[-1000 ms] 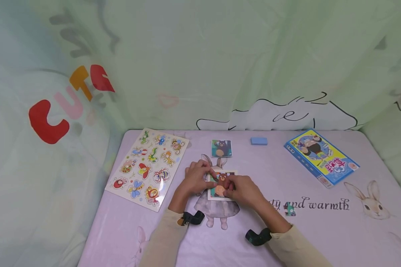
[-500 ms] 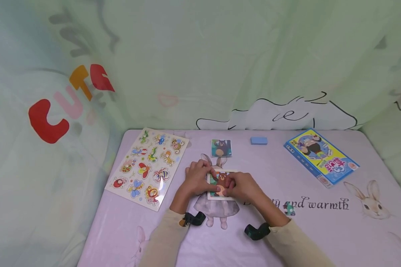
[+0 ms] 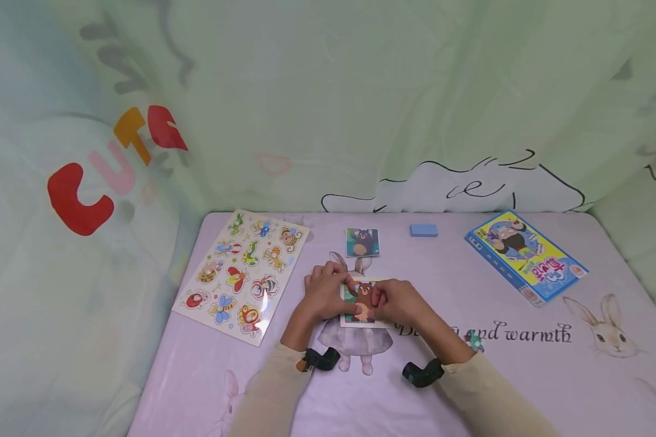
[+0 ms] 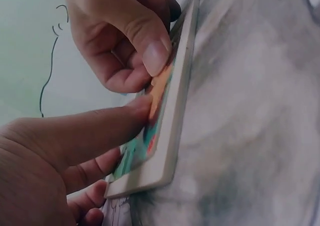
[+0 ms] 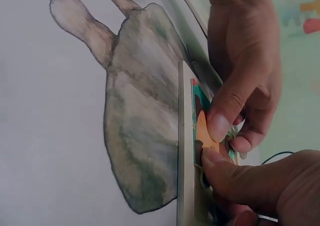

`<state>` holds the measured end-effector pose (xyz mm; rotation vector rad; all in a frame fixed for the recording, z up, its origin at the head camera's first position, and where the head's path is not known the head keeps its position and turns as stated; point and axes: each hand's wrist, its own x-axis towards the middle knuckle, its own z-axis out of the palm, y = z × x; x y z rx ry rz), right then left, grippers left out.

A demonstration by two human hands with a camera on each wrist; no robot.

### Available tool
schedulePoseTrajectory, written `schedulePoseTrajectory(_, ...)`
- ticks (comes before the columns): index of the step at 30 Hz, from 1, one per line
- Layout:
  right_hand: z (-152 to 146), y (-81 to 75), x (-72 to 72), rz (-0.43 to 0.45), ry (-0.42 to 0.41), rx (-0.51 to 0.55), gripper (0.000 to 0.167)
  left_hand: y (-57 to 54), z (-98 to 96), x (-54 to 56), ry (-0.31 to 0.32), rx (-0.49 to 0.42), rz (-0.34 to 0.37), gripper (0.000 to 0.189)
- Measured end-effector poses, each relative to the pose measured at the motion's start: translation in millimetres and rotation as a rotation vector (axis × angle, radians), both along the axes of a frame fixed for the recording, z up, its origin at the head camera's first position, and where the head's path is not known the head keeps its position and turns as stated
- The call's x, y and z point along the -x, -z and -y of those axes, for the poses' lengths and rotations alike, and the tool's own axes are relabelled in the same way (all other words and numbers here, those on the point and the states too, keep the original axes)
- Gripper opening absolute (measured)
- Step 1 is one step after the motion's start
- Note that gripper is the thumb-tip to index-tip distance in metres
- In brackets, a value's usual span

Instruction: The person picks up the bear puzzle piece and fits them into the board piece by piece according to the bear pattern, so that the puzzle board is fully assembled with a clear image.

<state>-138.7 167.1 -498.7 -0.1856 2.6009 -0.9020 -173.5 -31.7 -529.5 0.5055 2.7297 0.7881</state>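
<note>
A small bear jigsaw puzzle [image 3: 364,294] lies in its pale tray [image 4: 183,85] in front of me. My left hand [image 3: 325,295] rests at its left side, with its thumb pressing on the bear's orange belly [image 4: 158,90] and a fingertip touching near the top left. At the right side, my right hand [image 3: 403,302] has curled fingers and pinches a puzzle piece [image 5: 198,150] at the belly's edge; most of that piece is hidden by thumb and fingers. Both thumbs nearly meet over the belly. Above the tray lies a square bear picture card [image 3: 362,243].
A loose teal puzzle piece [image 3: 477,342] lies beside my right forearm. To the left is an insect puzzle board [image 3: 240,276]. A blue block [image 3: 423,230] and a blue-yellow box [image 3: 525,258] stand toward the back right. Curtains border the table [image 3: 361,400].
Both hands stay on the puzzle with only slight shifts. The right thumb has edged a little closer to the left thumb, and the right forearm now partly covers the loose teal piece.
</note>
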Motion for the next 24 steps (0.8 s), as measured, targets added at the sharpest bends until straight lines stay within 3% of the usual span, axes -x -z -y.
schedulePoseTrajectory(7,-11,-1.4,4.7,0.041,-0.009,0.052,0.021,-0.3,-0.1,-0.1,-0.004,-0.003,0.02,0.038)
schedulePoseTrajectory(11,-18,-0.5,6.9,0.012,0.015,0.023,0.021,0.0,-0.4,0.3,0.006,-0.008,0.021,0.038)
schedulePoseTrajectory(16,-22,1.2,8.0,-0.056,-0.014,-0.022,0.026,1.8,-0.7,1.0,0.022,-0.003,0.012,0.04)
schedulePoseTrajectory(24,-22,6.4,8.6,-0.063,-0.043,-0.018,0.032,3.1,-0.1,1.4,0.023,-0.005,0.016,0.042)
